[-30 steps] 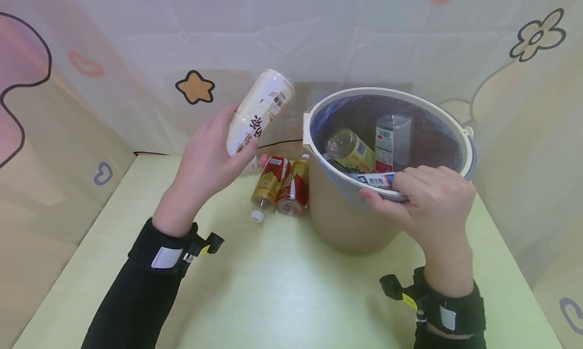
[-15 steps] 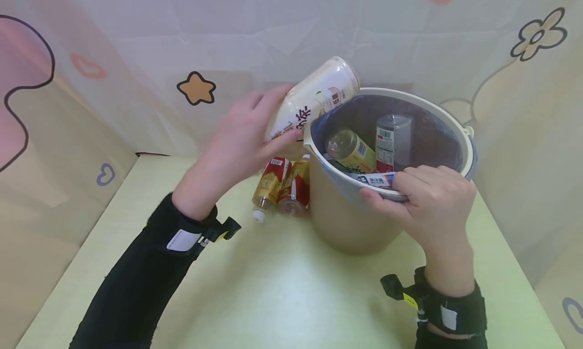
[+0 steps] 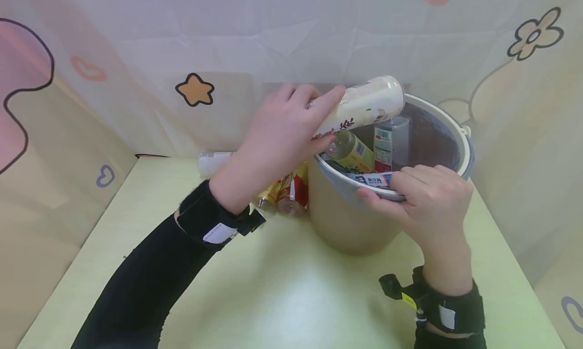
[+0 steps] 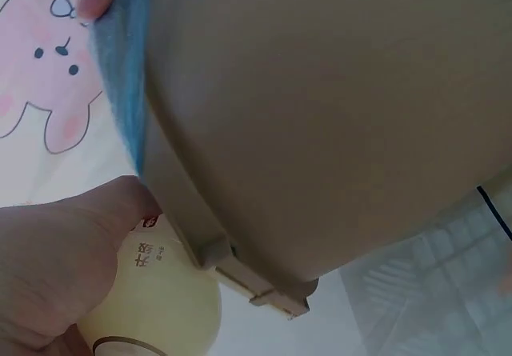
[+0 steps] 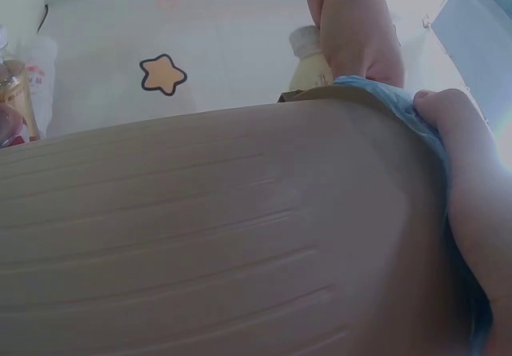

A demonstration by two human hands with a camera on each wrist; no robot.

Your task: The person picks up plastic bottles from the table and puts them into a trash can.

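My left hand [image 3: 284,126] grips a cream-coloured milk tea bottle [image 3: 375,103], tilted over the left part of the bin's mouth. In the left wrist view the bottle [image 4: 164,292] shows its pale body beside the bin's rim. A whitish cap end of the bottle [image 5: 304,42] appears in the right wrist view. With thumb outside and fingers over the edge, my right hand [image 3: 430,197] holds the front rim of the beige bin [image 3: 355,227]. Inside the blue-lined bin lie a yellow-labelled bottle [image 3: 355,157], a clear bottle [image 3: 393,141] and a blue-and-white toothpaste-like box [image 3: 373,179].
Left of the bin, a red-and-yellow drink bottle [image 3: 293,189] lies on the pale table [image 3: 282,298] beside another, partly hidden by my left arm. Farther left lies a whitish bottle [image 3: 214,162]. A patterned curtain [image 3: 218,50] hangs behind the table.
My left hand has carried the milk tea bottle to the right, from above the table to over the bin, tipping it closer to level. My right hand has stayed on the rim.
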